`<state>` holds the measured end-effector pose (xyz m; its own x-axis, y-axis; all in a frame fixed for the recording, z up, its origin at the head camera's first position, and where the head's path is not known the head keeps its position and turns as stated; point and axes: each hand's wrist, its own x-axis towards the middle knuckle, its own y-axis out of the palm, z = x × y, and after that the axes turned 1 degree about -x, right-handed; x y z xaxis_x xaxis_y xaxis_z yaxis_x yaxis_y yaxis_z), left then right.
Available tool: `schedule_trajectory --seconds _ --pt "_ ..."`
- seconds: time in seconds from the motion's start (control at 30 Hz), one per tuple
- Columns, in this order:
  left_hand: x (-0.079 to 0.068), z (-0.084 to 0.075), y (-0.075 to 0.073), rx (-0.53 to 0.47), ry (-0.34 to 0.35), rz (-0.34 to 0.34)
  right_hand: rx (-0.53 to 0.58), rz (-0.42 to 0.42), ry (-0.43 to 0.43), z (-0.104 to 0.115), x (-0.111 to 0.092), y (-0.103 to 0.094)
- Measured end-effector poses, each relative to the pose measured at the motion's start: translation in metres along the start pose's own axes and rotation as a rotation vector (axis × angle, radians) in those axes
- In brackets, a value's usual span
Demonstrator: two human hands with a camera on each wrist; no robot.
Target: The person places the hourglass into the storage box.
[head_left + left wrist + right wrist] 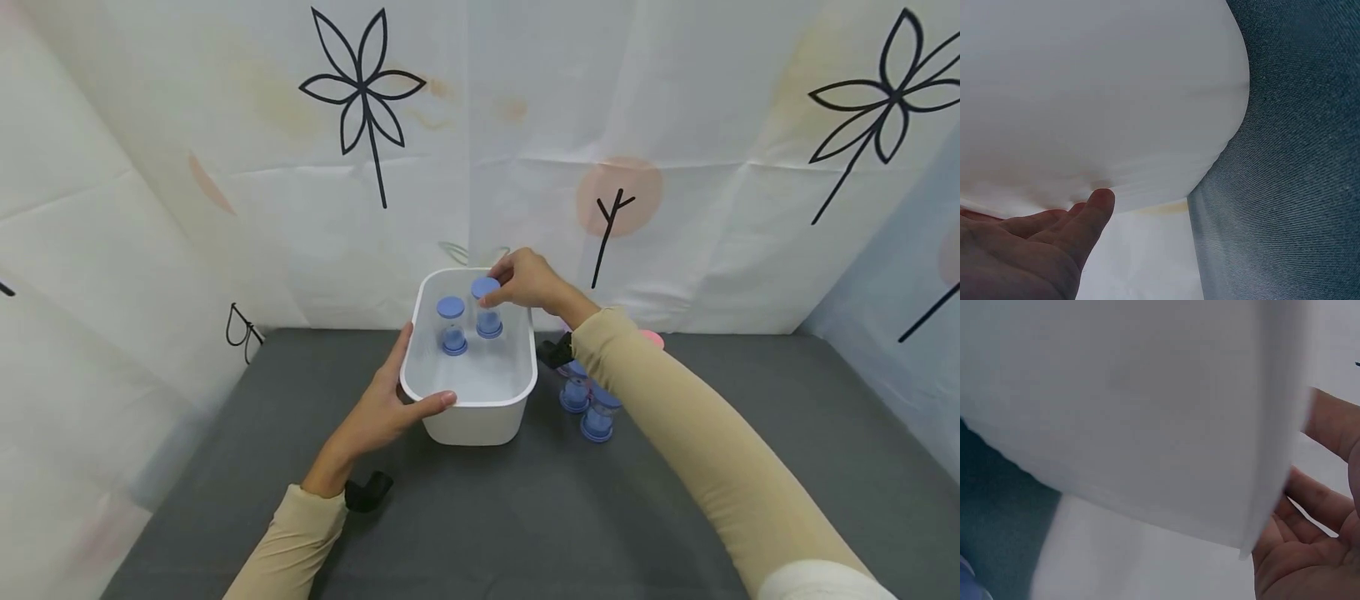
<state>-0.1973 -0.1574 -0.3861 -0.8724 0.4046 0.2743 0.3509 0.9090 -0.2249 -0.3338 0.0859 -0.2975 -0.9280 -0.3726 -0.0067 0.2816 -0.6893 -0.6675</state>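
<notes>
A white plastic bin (471, 421) stands on the dark grey table. Inside it is an upright sand timer (452, 340) with blue ends and a clear middle. Beside that one, my right hand (534, 282) pinches a second blue sand timer (489, 325) by its top, between thumb and fingers. In the right wrist view the bin's wall (1147, 425) hides this timer. My left hand (382, 410) rests against the bin's near left corner, thumb along the front rim. Its straight fingers (1085, 222) touch the outer wall in the left wrist view.
Two blue sand timers (597, 423) stand on the table (480, 517) to the right of the bin. Something pink (652, 338) shows behind my right sleeve, mostly hidden. A patterned white cloth (510, 108) hangs behind the table's back edge.
</notes>
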Motion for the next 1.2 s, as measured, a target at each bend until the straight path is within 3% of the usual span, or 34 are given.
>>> schedule_trajectory --seconds 0.37,0.7,1.0,1.2 --pt "-0.002 0.000 0.001 0.018 -0.009 -0.004 -0.243 0.020 -0.029 0.003 0.005 0.015" --pt "-0.001 -0.003 0.000 0.027 -0.015 -0.014 -0.350 -0.010 -0.005 0.006 0.009 0.022" --pt "-0.001 -0.004 0.000 0.028 -0.010 -0.013 -0.408 -0.026 -0.001 0.005 0.010 0.025" --pt "-0.002 -0.003 0.001 0.035 0.000 -0.011 -0.359 -0.029 -0.017 0.004 0.006 0.023"
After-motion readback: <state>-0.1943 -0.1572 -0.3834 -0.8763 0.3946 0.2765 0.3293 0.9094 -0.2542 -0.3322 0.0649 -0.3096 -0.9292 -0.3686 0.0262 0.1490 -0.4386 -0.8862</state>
